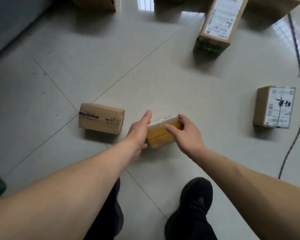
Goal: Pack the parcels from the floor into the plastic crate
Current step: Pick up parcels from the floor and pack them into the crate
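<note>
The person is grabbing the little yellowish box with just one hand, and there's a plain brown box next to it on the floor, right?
Not quite: both hands are on it. In the head view the left hand and the right hand clasp the little yellowish box from either side. The plain brown box does sit next to it on the floor.

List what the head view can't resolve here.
- Small yellow parcel: its sides are covered by left hand and right hand; lifted or resting, cannot tell.
- Label text on right parcel: too small.
- Top boxes: cut by frame edge.
- Plastic crate: not in view.
</note>
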